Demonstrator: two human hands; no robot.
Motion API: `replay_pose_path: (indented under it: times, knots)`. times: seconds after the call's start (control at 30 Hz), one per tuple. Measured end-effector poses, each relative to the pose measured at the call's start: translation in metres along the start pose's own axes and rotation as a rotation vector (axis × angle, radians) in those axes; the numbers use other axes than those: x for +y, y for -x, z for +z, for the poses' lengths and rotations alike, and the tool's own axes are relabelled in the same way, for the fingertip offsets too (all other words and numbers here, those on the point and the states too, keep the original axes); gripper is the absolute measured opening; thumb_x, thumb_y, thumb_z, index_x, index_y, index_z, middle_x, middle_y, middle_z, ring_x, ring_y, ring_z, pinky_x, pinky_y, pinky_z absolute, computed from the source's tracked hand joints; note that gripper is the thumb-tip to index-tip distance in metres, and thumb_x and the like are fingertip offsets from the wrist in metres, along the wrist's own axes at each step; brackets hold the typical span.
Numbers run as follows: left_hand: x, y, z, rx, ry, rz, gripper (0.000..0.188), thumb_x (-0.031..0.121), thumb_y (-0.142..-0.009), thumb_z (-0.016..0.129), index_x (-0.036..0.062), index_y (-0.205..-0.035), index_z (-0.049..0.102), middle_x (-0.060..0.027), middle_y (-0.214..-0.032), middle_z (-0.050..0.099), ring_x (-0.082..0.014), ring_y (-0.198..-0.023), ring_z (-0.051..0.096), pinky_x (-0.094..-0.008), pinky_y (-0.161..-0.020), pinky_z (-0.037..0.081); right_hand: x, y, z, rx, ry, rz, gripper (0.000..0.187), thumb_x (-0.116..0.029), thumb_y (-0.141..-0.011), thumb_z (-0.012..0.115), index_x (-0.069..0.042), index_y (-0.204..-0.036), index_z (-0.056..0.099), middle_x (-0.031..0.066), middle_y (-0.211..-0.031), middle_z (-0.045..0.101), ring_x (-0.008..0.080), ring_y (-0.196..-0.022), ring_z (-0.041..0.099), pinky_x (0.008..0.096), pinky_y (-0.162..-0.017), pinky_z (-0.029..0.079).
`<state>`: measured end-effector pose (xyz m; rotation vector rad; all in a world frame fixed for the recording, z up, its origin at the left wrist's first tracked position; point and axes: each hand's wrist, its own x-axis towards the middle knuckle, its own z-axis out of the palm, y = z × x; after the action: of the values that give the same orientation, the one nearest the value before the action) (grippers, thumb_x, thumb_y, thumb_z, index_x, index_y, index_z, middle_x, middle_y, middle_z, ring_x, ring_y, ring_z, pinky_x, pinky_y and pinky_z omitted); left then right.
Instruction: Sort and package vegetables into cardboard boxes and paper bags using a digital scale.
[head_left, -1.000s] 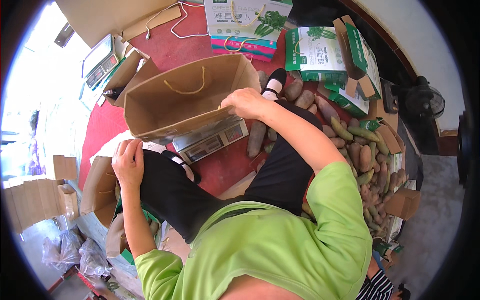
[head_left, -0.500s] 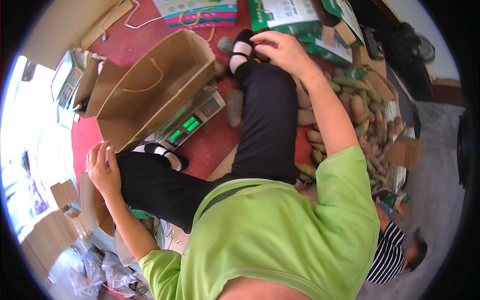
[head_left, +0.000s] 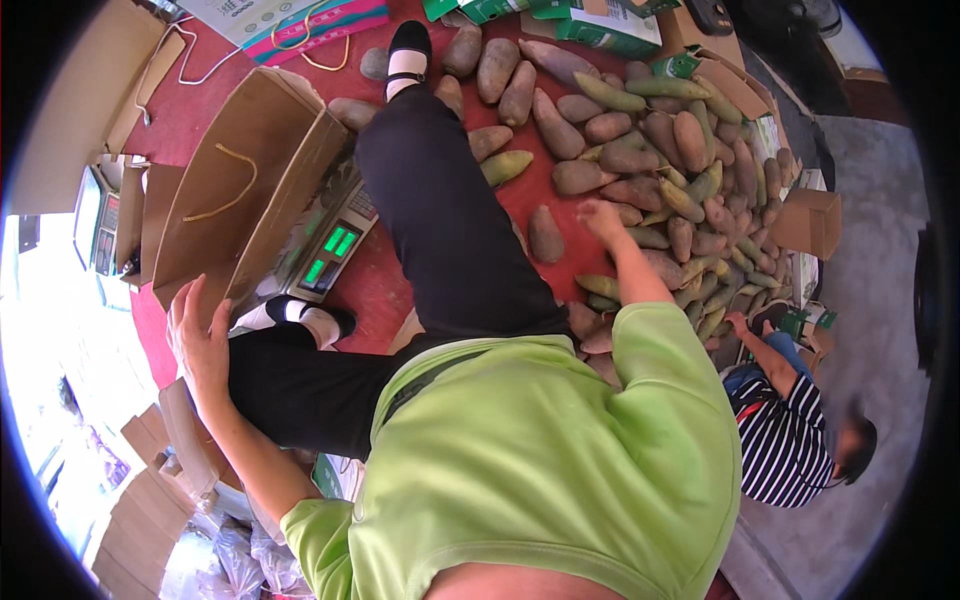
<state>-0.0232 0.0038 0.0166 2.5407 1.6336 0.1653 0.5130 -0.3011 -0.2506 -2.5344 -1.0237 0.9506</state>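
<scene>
My left hand (head_left: 203, 345) is open, fingers stretched out, at my left knee beside the near edge of a large brown paper bag (head_left: 262, 120). The bag has its mouth open and rests on a digital scale (head_left: 335, 240) with green-lit displays. My right hand (head_left: 604, 222) is over the left edge of a big heap of reddish-brown and green root vegetables (head_left: 690, 140). Its fingers are small and blurred, so I cannot see whether they hold anything. A single brown root (head_left: 545, 235) lies just left of that hand on the red floor covering (head_left: 395, 270).
At the right a person in a striped shirt (head_left: 790, 445) reaches a hand (head_left: 736, 322) to the heap. A second scale (head_left: 97, 225) stands at the left. Green-white cartons (head_left: 605, 30) and a white-pink box (head_left: 320, 30) are at the far side. Plastic bags (head_left: 235, 560) lie lower left.
My right hand has moved from near my right foot back and to the right, over the heap. My right leg has swung left, uncovering more roots. The other person's arm now shows.
</scene>
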Motion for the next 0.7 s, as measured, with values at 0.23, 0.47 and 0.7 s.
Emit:
replay_pose_path:
  times: [0.23, 0.47, 0.7]
  knots:
    - [-0.004, -0.008, 0.028, -0.097, 0.092, -0.058, 0.035, 0.009, -0.077, 0.064, 0.0052, -0.112, 0.06, -0.0143, -0.112, 0.06, -0.0335, -0.102, 0.057, -0.0402, -0.088, 0.044, 0.058, 0.037, 0.09, -0.009, -0.196, 0.36, 0.047, -0.016, -0.073, 0.073, -0.001, -0.115, 0.058, 0.0146, -0.104, 0.065, 0.0227, -0.093, 0.062, 0.0336, -0.08, 0.049]
    - [-0.001, -0.011, 0.041, -0.201, 0.112, -0.086, 0.021, 0.007, -0.076, 0.062, 0.001, -0.096, 0.062, -0.0163, -0.091, 0.061, -0.0358, -0.091, 0.059, -0.0418, -0.08, 0.046, 0.016, 0.018, 0.109, 0.001, -0.202, 0.405, 0.087, -0.017, -0.062, 0.081, -0.002, -0.136, 0.037, 0.0205, -0.128, 0.05, 0.0291, -0.119, 0.05, 0.0367, -0.096, 0.044]
    - [0.002, -0.012, 0.043, -0.178, 0.113, -0.12, 0.021, 0.008, -0.076, 0.062, 0.0018, -0.097, 0.062, -0.0151, -0.089, 0.062, -0.0351, -0.091, 0.059, -0.0417, -0.082, 0.045, 0.02, -0.005, 0.131, -0.06, -0.187, 0.384, 0.098, -0.028, -0.056, 0.084, -0.008, -0.138, 0.034, 0.0191, -0.13, 0.049, 0.0332, -0.12, 0.049, 0.041, -0.099, 0.041]
